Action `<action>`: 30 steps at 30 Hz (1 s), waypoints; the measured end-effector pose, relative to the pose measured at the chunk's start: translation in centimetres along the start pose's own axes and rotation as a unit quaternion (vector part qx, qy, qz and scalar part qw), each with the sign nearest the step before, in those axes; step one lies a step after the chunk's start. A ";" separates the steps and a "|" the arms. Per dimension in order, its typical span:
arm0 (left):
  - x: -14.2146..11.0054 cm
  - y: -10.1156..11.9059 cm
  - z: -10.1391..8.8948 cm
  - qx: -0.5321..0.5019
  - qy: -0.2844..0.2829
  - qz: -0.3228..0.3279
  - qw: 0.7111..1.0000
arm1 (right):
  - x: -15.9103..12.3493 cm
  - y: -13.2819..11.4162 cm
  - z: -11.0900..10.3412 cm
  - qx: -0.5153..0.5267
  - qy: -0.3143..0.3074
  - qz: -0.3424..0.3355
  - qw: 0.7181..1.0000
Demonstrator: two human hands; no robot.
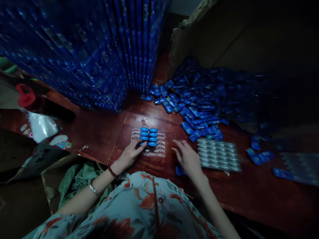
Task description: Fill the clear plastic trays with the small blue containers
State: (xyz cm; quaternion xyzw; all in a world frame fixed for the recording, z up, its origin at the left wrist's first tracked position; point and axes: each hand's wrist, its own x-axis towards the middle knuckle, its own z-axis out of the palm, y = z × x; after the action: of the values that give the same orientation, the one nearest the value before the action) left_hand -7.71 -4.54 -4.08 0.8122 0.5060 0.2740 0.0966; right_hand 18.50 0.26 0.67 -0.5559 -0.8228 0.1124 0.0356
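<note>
A clear plastic tray point(161, 154) with moulded oval hollows lies on the table in front of me. Two columns of shiny blue oval pieces point(144, 133) fill its middle. My left hand point(129, 154) reaches over the tray's left side, thumb and fingertips closed about a lower blue piece in the left column. To the right of the tray, my right hand point(187, 157) hovers with fingers bent and apart, nothing visible in them. A small blue packet point(179, 170) lies partly hidden beside its wrist. Just right of that hand sits a stack of clear moulded trays point(219, 155).
Blue packets point(191, 111) spill from a large cardboard box point(199, 36) at the right. Tall stacks of filled blue packs point(99, 59) rise at the back left. A dark bottle with a red lid point(28, 99) lies left. More trays point(302, 166) sit far right.
</note>
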 end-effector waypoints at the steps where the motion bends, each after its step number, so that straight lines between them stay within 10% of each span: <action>1: 0.0 -0.2 0.2 -0.002 -0.006 -0.004 1.000 | -0.3 1.4 0.0 -0.022 -0.024 0.018 0.999; 11: 1.1 1.3 -0.4 0.068 0.052 0.039 0.996 | -0.4 5.0 1.0 -0.087 -0.029 0.045 0.995; 17: 6.8 8.9 3.8 -0.009 -0.184 0.173 0.967 | -0.1 4.6 1.0 0.075 0.064 0.078 0.992; 23: 12.6 12.7 10.3 -0.002 -0.279 0.188 0.942 | -0.2 5.1 -1.2 0.217 0.158 0.153 0.951; 26: 12.6 11.9 9.2 0.006 -0.292 0.189 0.938 | -1.0 5.0 -2.0 0.271 0.119 0.148 0.944; 30: 9.0 8.9 2.8 -0.023 -0.235 0.175 0.956 | -1.6 3.4 -2.3 0.308 0.087 0.130 0.938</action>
State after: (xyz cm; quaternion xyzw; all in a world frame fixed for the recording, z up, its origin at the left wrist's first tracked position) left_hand 3.70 -0.47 0.62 0.9268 0.3128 0.0999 0.1825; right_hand 22.54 0.35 2.22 -0.6279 -0.6620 0.3148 0.2617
